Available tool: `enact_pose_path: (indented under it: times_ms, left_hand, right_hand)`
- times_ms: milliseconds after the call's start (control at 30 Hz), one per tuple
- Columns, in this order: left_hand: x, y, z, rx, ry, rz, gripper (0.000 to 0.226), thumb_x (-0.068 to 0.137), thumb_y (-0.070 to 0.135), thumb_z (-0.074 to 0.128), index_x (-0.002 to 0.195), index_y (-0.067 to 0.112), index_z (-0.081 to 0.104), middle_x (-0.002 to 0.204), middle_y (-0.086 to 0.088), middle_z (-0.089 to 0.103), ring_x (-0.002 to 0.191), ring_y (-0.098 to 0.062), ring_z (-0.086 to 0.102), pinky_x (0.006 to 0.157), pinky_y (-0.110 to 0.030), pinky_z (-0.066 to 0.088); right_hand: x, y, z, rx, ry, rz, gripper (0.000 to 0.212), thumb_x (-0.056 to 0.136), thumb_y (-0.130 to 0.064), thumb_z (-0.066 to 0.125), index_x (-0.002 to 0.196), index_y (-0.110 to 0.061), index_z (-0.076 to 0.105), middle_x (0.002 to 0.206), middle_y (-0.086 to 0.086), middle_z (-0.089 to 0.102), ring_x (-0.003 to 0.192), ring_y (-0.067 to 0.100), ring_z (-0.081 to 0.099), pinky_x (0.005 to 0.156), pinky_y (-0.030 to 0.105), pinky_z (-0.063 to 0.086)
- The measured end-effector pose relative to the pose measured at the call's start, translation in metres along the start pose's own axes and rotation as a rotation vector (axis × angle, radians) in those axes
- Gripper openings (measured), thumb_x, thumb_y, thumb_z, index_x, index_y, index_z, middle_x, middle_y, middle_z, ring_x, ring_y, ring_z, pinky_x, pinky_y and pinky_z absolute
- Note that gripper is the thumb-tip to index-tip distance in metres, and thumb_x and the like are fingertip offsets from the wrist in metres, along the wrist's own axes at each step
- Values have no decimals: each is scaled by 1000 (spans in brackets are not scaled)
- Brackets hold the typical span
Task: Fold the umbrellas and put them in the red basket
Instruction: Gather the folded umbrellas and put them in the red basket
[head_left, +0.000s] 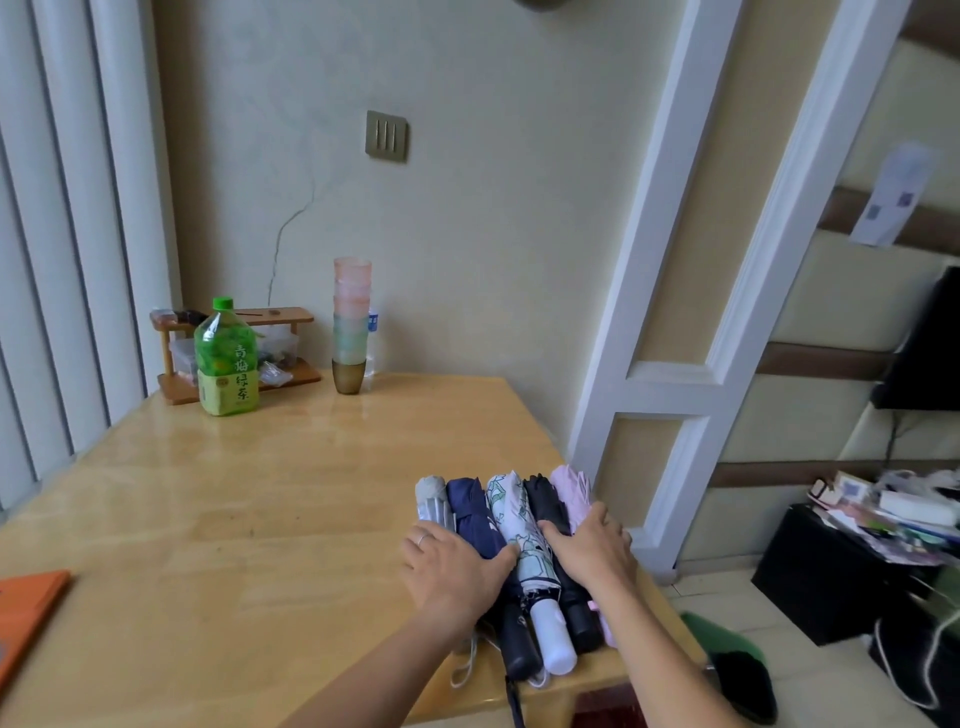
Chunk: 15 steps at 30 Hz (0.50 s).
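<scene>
Several folded umbrellas lie side by side at the right front corner of the wooden table: a grey one, a navy one, a white patterned one with a white handle, a black one and a pink one. My left hand lies flat over the grey and navy umbrellas, fingers straight. My right hand lies flat over the black and pink ones. Neither hand curls round anything. A red surface shows below the table's front edge; I cannot tell whether it is the basket.
At the table's far side stand a green tea bottle, a small wooden rack and a stack of plastic cups. An orange flat object lies at the left edge. A green and black thing sits on the floor to the right.
</scene>
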<state>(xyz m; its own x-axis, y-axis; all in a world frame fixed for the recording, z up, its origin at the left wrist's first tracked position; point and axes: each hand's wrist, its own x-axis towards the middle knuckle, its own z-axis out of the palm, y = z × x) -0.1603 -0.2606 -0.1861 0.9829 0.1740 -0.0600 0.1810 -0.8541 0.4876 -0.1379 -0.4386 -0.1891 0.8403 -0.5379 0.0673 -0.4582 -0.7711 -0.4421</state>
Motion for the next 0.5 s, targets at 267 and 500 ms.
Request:
enact_pose_path:
  times_ms: [267, 500]
  left_hand:
    - [21, 4, -6, -128, -62, 1, 120, 60, 82, 69, 136, -5, 37, 129, -14, 51, 121, -30, 50, 98, -35, 49]
    - [38, 7, -19, -157, -234, 7, 93, 49, 70, 66, 117, 7, 61, 113, -6, 60, 105, -24, 61, 74, -28, 48]
  right_hand:
    - [3, -3, -3, 52, -15, 71, 94, 77, -73, 65, 141, -9, 39, 145, 14, 51, 131, 35, 49, 101, 40, 46]
    - [13, -5, -21, 192, -195, 142, 79, 67, -59, 77, 129, -12, 59, 121, 8, 67, 107, 28, 66, 85, 31, 54]
